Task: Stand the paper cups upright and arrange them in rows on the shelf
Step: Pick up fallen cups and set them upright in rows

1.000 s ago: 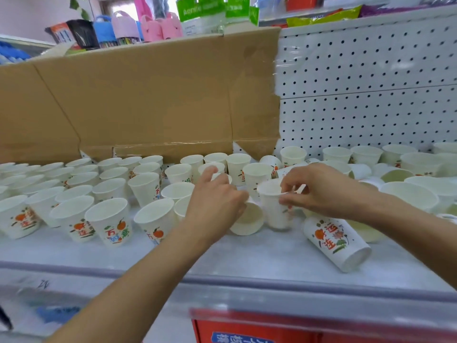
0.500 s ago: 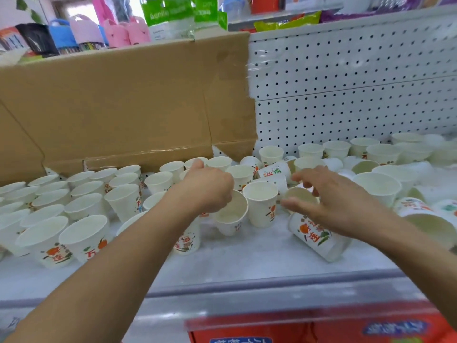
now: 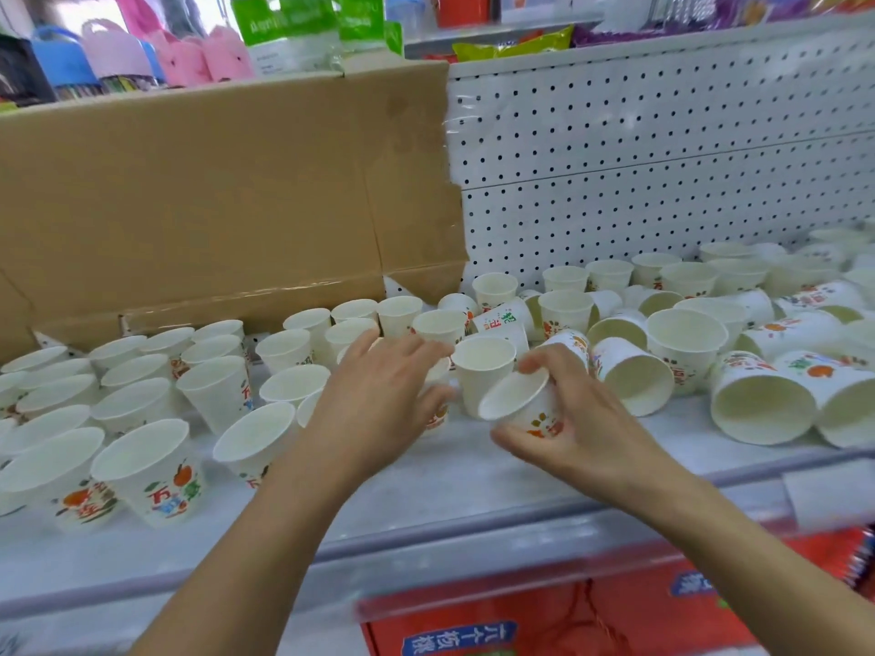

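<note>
Cardboard panel [image 3: 213, 196] stands at back of shelf [image 3: 426, 504]. Below panel's left half: upright cups [image 3: 142, 404] in rough rows, white with orange-fruit prints and coloured Chinese characters, too blurred to read. Below panel's right end, left hand [image 3: 379, 409] lies over more upright cups, fingers loosely spread, thumb at a half-hidden cup; no clear hold. Just right of panel's corner, standing cup [image 3: 483, 371], and touching it a tilted cup [image 3: 521, 404], pinched by right hand [image 3: 582, 433], thumb under, fingers on rim. Further right of panel, toppled cups [image 3: 757, 409] jumbled before pegboard [image 3: 663, 158]. Above panel, green packs [image 3: 293, 26], lettering unreadable. Below, red carton [image 3: 568, 622], blurred white characters.
</note>
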Demonstrator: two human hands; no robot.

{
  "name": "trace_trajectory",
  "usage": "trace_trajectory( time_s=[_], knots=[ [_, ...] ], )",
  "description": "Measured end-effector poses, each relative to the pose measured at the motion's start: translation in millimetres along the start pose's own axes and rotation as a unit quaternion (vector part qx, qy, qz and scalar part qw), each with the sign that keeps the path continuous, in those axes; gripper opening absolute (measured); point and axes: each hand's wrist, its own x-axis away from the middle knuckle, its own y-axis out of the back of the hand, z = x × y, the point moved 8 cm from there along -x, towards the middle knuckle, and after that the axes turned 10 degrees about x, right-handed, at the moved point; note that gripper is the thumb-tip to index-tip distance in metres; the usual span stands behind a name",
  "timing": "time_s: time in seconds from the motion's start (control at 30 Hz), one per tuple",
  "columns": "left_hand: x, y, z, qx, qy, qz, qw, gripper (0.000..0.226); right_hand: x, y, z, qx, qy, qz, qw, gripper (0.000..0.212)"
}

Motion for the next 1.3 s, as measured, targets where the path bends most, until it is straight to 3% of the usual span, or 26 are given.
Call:
trace_trajectory(
  time_s=[0.1,0.23,0.3,0.37,0.53,0.6,0.7,0.9,1.0,1.1,1.17,1.3],
  knots=[
    [10.8,17.5,-6.0,0.066,-0.022,-0.101,0.992,0.037,5.4,-20.4,13.0,-0.15,-0.011,0.026,0.988,0.053],
    [18.4,10.5,-21.0,0.132,-0.036,-0.105,0.985,0.045,6.0,-38.1,15.8,-0.158,0.008,0.056,0.986,0.058],
    [23.2,5.6,-29.8,0.157,-0.037,-0.108,0.981,0.047,11.2,-34.3,14.9,-0.149,0.031,0.076,0.985,0.074],
    [28.2,5.3,-38.9,0.178,-0.04,-0.137,0.974,0.047,19.6,-19.2,6.1,-0.103,0.057,0.073,0.99,0.084],
    [25.1,-14.9,-102.5,0.215,-0.092,-0.151,0.961,0.052,18.6,56.9,-42.9,0.087,0.114,-0.062,0.988,0.052],
    [10.2,-37.5,-126.9,0.209,-0.103,-0.127,0.964,0.059,5.2,66.6,-59.1,0.229,0.135,-0.038,0.963,0.059],
    [-26.5,-72.8,-128.8,0.175,-0.033,-0.092,0.98,0.069,-13.6,56.5,-74.7,0.41,0.193,0.024,0.891,0.072],
    [-82.7,-100.5,-110.6,-0.056,0.065,-0.057,0.995,0.071,-44.0,52.9,-85.2,0.494,0.266,0.01,0.828,0.022],
    [-89.8,-108.7,-104.4,-0.095,0.1,-0.012,0.99,0.066,-51.2,57.9,-85.7,0.486,0.269,0.032,0.831,0.022],
    [-90.5,-105.7,-110.7,-0.121,0.123,-0.019,0.985,0.059,-57.0,69.7,-89.8,0.442,0.264,0.047,0.856,0.008],
    [-87.9,-101.1,-116.7,-0.106,0.138,-0.024,0.984,0.055,-61.8,80.9,-94.8,0.393,0.255,0.053,0.882,0.024],
    [-70.2,-82.2,-126.1,-0.046,0.176,-0.064,0.981,0.058,-75.6,96.9,-99.9,0.282,0.234,0.072,0.928,0.027]
  ],
)
